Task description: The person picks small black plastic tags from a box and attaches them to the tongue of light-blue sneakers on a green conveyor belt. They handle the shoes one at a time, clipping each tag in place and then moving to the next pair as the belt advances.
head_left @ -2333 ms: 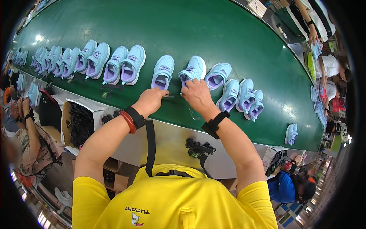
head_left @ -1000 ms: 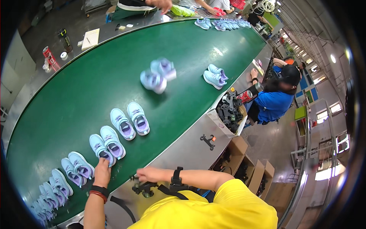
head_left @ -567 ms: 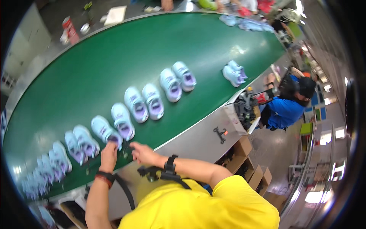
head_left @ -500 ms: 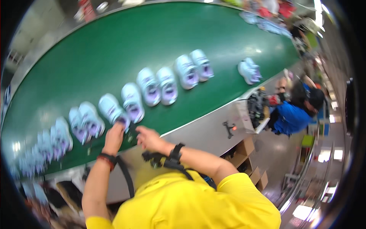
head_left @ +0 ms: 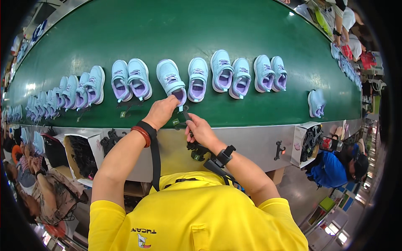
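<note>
Light blue sneakers with lilac linings stand in a row on the green table (head_left: 201, 25), toes pointing away from me. My left hand (head_left: 162, 112) is closed on the heel of one sneaker (head_left: 171, 77), fingers at its opening. My right hand (head_left: 202, 133) is closed around a black plastic shoe hanger (head_left: 187, 113), whose rounded end lies close to that heel. More black hangers (head_left: 197, 151) bunch below my right hand; whether its fingers hold them is hidden. Another sneaker (head_left: 197, 79) stands just right of the gripped one.
Pairs of sneakers (head_left: 132, 79) continue left, with black hangers at some heels. Two pairs stand right, and another pair (head_left: 316, 103) farther off. Boxes of black hangers (head_left: 309, 142) sit along the metal front edge (head_left: 247, 140). A co-worker in blue (head_left: 331, 169) is at right; others sit left.
My view has swung, so the row lies straighter across the picture. My right hand has come up beside the left, bringing a black hanger to the sneaker's heel. My left hand stays at that heel.
</note>
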Available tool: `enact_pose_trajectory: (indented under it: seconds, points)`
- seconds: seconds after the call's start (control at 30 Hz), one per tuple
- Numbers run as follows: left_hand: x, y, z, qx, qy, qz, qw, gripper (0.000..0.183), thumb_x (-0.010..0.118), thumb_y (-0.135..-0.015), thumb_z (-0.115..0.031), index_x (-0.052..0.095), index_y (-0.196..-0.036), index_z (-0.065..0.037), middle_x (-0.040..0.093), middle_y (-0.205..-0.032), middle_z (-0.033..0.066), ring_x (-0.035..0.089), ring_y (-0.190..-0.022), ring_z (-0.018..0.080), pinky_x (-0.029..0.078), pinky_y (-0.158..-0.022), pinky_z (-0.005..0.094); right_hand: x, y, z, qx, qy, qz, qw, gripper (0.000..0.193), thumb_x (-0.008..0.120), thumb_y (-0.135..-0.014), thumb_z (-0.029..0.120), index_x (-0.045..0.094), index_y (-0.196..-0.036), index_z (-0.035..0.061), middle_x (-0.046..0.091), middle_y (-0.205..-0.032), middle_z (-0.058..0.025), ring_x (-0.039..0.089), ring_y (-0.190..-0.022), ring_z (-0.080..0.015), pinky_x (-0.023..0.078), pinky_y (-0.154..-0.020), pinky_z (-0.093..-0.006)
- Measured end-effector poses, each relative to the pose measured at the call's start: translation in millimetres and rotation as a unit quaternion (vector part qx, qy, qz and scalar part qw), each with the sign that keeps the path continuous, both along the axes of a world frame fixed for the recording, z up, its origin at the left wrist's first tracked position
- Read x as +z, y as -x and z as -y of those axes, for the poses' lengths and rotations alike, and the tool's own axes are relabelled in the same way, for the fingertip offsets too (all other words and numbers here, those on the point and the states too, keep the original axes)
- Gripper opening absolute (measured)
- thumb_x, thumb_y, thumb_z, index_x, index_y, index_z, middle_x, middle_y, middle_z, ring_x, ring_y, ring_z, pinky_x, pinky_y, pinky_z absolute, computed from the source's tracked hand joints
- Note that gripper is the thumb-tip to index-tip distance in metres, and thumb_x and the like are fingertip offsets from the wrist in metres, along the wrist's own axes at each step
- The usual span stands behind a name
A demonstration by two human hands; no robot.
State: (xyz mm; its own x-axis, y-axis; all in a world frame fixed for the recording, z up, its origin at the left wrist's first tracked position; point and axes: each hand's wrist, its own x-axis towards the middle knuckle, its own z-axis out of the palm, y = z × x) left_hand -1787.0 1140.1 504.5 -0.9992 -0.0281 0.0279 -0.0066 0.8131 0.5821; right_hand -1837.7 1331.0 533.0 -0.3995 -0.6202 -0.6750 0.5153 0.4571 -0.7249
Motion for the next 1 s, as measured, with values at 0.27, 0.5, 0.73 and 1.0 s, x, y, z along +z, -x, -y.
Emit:
enact_pose_trajectory:
  seconds: [0.27,0.5,0.73,1.0]
  points:
    - [1,4,2,0.019,0.013,-0.02,1.0,0.015,0.059,-0.08,-0.004,0.06,-0.095,-0.006,0.063,-0.091,0.0093,0.063,-0.079,0.0319,0.051,-0.067,0.0406,-7,27,2,0.199,-0.007,-0.182,0.963,0.042,0.046,-0.095,0.015,0.041,-0.134,0.001,0.058,-0.061,-0.0067,0.057,-0.053,-0.0185,0.045,-0.052,-0.0326]
    - [1,6,7,0.056,0.013,0.017,0.998,0.02,0.059,-0.08,-0.005,0.06,-0.101,-0.007,0.065,-0.093,0.0119,0.063,-0.083,0.0329,0.051,-0.069,0.0413,-8,8,18,0.15,0.031,-0.182,0.971,0.022,0.049,-0.093,0.017,0.054,-0.105,0.0001,0.057,-0.06,-0.0078,0.055,-0.054,-0.0196,0.044,-0.056,-0.0332]
    - [20,-2,-12,-0.089,0.109,0.018,0.99,0.046,0.064,-0.077,-0.009,0.054,-0.121,-0.017,0.056,-0.12,0.0122,0.063,-0.09,0.0309,0.052,-0.072,0.0416,12,48,3,0.184,0.011,-0.147,0.972,0.02,0.053,-0.09,0.019,0.058,-0.095,0.0007,0.06,-0.065,-0.0078,0.055,-0.054,-0.02,0.046,-0.058,-0.034]
    - [32,-13,-15,0.023,0.062,0.1,0.993,0.037,0.053,-0.082,-0.005,0.057,-0.118,-0.016,0.058,-0.097,0.0158,0.063,-0.078,0.0347,0.05,-0.066,0.0448,-3,96,-2,0.261,0.04,-0.531,0.805,0.037,0.063,-0.081,0.006,0.053,-0.116,0.0053,0.056,-0.11,-0.0133,0.058,-0.097,-0.0347,0.048,-0.078,-0.0427]
